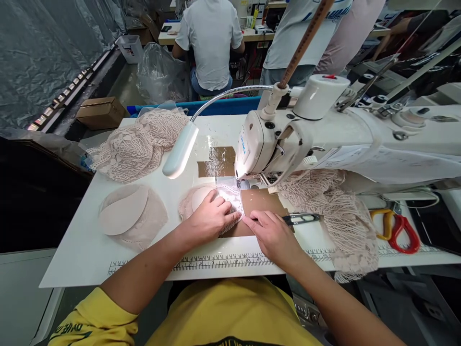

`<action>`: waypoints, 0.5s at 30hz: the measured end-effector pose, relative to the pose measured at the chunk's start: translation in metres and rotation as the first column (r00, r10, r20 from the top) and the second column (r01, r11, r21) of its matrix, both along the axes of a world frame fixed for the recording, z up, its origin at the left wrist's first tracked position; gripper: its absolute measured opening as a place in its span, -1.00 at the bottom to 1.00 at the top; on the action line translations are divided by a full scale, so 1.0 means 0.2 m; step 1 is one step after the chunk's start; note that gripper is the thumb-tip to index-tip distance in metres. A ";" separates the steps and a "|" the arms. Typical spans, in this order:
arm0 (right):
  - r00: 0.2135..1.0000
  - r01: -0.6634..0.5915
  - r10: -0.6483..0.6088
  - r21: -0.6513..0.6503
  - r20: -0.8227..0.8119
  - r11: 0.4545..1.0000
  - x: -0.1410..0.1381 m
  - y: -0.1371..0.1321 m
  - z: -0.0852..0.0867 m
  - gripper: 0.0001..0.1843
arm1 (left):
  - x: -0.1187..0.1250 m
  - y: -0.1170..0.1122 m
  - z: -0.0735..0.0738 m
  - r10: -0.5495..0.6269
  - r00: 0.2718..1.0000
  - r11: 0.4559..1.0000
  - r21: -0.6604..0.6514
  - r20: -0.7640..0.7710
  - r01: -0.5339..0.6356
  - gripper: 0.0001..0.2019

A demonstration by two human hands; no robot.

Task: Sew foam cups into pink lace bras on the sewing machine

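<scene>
Under the lit needle area of the white sewing machine (257,144) lies a beige lace cup piece (230,194). My left hand (211,216) presses on it, fingers bent and thumb pointing right along its edge. Just to the right, the fingertips of my right hand (272,233) are closed together at the lace's near right edge. A pair of dark thread snips (302,218) sticks out beyond my right hand; whether that hand touches them is hidden. Brown card or tape (264,202) covers the table beneath my right fingers.
To the left lie stacked cup pieces (124,211) and a bundle of beige lace (140,142). More lace (345,226) hangs over the front edge at right, beside red-and-yellow-handled scissors (403,234). A lamp (182,149) overhangs the table. A printed ruler (209,262) runs along the front; people work beyond.
</scene>
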State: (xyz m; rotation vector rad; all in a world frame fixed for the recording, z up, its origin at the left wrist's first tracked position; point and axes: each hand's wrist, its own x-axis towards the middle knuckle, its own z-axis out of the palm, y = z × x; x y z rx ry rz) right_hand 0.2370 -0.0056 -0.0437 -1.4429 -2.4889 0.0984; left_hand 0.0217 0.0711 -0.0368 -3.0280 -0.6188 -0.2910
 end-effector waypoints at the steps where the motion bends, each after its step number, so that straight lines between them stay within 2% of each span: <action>1: 1.000 -0.004 0.004 -0.003 -0.016 1.000 0.01 0.00 0.00 -0.46 | 0.00 0.00 0.00 0.002 1.000 1.000 0.006 0.001 -0.002 -0.70; 7: 0.992 -0.024 0.025 0.013 -0.121 1.000 0.05 0.02 -0.02 -0.51 | 0.01 0.00 -0.01 -0.004 1.000 1.000 0.018 0.025 0.003 -0.69; 15: 0.998 0.009 -0.009 -0.011 0.055 1.000 0.00 0.06 0.00 -0.47 | 0.02 0.00 -0.01 -0.032 0.997 0.997 -0.066 0.073 0.037 -0.71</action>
